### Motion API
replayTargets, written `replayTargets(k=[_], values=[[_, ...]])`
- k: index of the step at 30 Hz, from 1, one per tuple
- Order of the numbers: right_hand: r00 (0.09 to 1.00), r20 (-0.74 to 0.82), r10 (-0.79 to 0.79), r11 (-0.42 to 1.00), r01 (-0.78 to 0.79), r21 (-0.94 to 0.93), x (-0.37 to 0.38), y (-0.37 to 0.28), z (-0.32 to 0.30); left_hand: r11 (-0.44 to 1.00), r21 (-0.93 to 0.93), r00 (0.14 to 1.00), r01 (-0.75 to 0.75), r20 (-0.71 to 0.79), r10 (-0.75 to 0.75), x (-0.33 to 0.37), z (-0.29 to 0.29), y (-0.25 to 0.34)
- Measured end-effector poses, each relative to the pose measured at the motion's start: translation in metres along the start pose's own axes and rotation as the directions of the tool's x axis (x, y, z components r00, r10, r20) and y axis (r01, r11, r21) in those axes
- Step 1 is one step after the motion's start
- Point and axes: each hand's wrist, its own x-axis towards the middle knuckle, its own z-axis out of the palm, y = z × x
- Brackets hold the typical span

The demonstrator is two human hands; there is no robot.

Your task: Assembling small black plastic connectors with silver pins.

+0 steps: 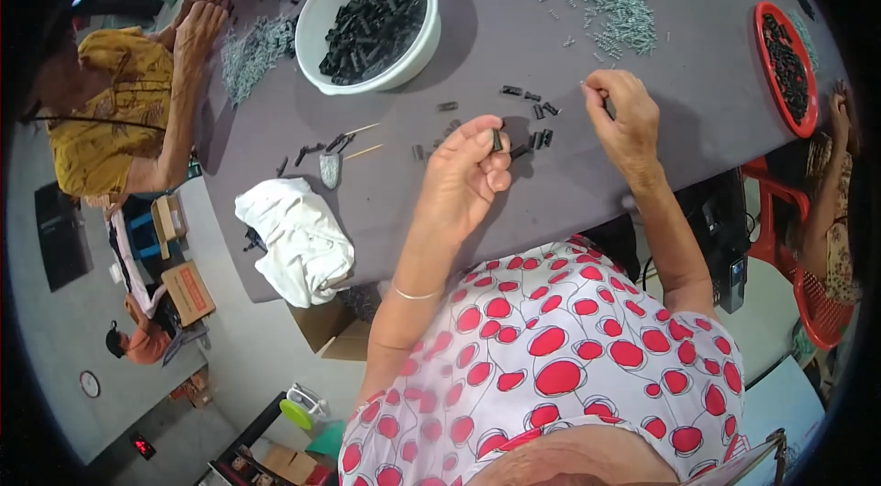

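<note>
Nearest, the left hand (pixel 468 169) pinches a small black plastic tube (pixel 497 139) upright above the grey tabletop (pixel 514 45); right hand (pixel 619 114), just right of it, pinches something too small to tell.

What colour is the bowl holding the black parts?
White; the bowl shows best in the head view, near the table's far edge.

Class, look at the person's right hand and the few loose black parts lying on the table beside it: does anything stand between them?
Nothing visible does. The right hand hovers beside the loose black parts, with only bare grey table between them.
</note>
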Motion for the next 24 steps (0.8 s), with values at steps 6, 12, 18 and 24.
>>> replayTargets(k=[6,12,18,24], values=[[0.999,-0.007,-0.032,0.970,0.033,0.241,0.002,-0.002,0.005,0.998,0.027,0.998,-0.048,-0.027,0.048,-0.014,0.000,-0.006],[0.998,0.069,0.007,0.965,-0.025,0.262,0.002,-0.010,0.001,0.995,-0.095,1.000,-0.020,0.019,0.022,-0.020,-0.008,-0.010],[0.984,0.180,-0.012,0.862,-0.081,0.501,-0.001,-0.050,-0.015,0.988,-0.148,0.999,-0.042,0.004,0.043,-0.022,-0.010,-0.019],[0.973,0.202,-0.108,0.872,-0.005,0.489,-0.005,-0.072,-0.008,0.990,-0.036,0.987,-0.137,-0.091,0.133,-0.021,-0.005,-0.026]])
